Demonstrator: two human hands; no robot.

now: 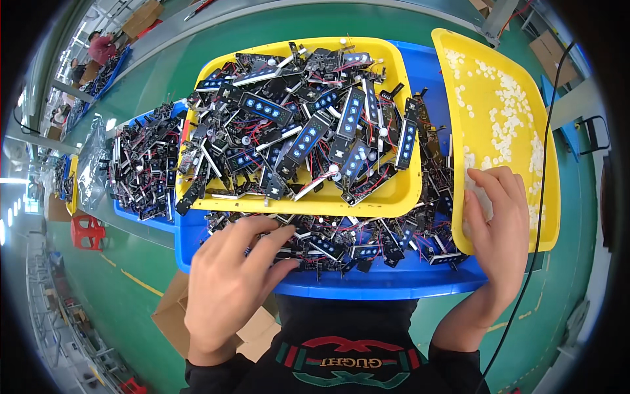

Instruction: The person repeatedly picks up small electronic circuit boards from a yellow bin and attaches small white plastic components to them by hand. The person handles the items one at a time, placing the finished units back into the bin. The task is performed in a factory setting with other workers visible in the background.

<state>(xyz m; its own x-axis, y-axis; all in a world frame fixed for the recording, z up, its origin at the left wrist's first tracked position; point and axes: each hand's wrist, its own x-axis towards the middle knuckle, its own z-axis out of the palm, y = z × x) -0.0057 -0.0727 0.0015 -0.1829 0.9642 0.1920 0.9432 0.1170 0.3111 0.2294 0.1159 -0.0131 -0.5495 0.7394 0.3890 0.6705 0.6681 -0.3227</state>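
My left hand (230,279) hovers over the front left of a large blue tray (387,289). Its fingers are bent but apart, and I see nothing held between them. Below and beside its fingertips lie small black circuit boards (321,246) with wires and white strips. My right hand (500,226) reaches into the near left part of a yellow tray (548,177), its thumb and fingers apart among small white round pieces (505,118). The undersides of its fingertips are hidden, so a small piece there could go unseen.
Another yellow tray (400,209), heaped with boards carrying blue-lit displays (308,136), rests on the blue tray. Left of it, more boards (141,164) fill another blue tray. A black cable (542,190) hangs across the right tray. A red stool (87,232) and cardboard box (172,315) stand below.
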